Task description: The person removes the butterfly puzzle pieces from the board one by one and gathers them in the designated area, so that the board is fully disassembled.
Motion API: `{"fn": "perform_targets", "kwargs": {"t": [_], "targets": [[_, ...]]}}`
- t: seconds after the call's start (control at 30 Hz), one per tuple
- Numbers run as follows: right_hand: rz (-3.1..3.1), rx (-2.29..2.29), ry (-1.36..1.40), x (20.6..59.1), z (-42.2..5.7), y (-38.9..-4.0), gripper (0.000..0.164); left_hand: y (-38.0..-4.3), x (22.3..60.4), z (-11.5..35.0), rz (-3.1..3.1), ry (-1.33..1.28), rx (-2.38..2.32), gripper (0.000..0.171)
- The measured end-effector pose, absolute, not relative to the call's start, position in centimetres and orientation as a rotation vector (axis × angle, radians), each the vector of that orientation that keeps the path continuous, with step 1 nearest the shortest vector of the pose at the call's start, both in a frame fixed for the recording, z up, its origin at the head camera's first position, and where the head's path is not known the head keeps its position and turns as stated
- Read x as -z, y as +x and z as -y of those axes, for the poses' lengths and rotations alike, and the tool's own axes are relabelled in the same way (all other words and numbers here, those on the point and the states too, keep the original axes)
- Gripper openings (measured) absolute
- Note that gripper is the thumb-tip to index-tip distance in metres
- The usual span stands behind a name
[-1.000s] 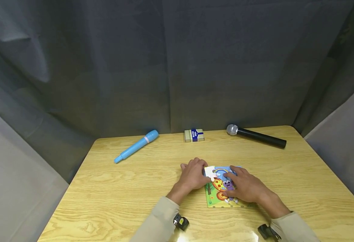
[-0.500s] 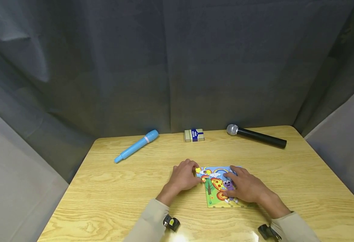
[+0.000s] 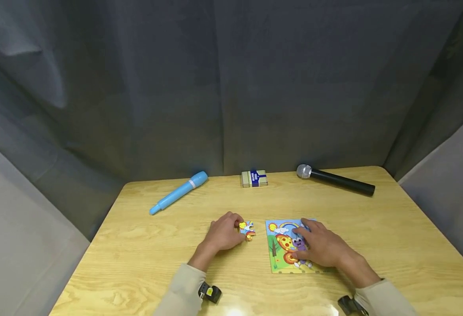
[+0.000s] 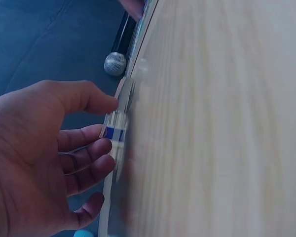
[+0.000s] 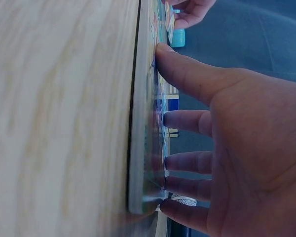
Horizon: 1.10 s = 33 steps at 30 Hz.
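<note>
My left hand (image 3: 223, 232) pinches a jigsaw puzzle piece (image 3: 247, 230) between thumb and forefinger, left of the puzzle board (image 3: 279, 265). A yellow sun and a bit of red and orange show on the piece. In the left wrist view the piece (image 4: 125, 91) is seen nearly edge-on. The board lies flat on the table, printed with a purple bug, a rainbow and a sun. My right hand (image 3: 324, 243) rests on the board's right part with spread fingers and hides it there. In the right wrist view the right fingertips touch the board (image 5: 145, 148).
A light blue toy microphone (image 3: 178, 193) lies at the back left of the wooden table (image 3: 156, 254). At the back middle sits a bundle of thin sticks (image 3: 254, 178) with a blue label. A black microphone (image 3: 338, 180) lies at the back right, before a dark curtain (image 3: 176, 87).
My left hand has lifted the puzzle piece off the board's upper left corner and carried it left; the printed sun beneath now shows. My right hand has stayed on the board.
</note>
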State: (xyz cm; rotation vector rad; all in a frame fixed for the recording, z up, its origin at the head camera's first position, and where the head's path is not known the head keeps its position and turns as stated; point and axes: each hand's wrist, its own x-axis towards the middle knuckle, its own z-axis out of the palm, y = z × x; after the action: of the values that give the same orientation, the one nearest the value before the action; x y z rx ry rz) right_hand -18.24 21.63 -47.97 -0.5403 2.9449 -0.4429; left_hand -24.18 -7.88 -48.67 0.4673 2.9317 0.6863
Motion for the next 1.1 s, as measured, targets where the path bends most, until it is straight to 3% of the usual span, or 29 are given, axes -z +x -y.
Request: {"fn": "perform_targets", "kwargs": {"t": [1.1], "targets": [[-2.970,0.385,-0.577,48.0,-21.5,-18.3,0.076,-24.9,48.7,17.1,-3.000,0.244,-0.661,0.040]]}}
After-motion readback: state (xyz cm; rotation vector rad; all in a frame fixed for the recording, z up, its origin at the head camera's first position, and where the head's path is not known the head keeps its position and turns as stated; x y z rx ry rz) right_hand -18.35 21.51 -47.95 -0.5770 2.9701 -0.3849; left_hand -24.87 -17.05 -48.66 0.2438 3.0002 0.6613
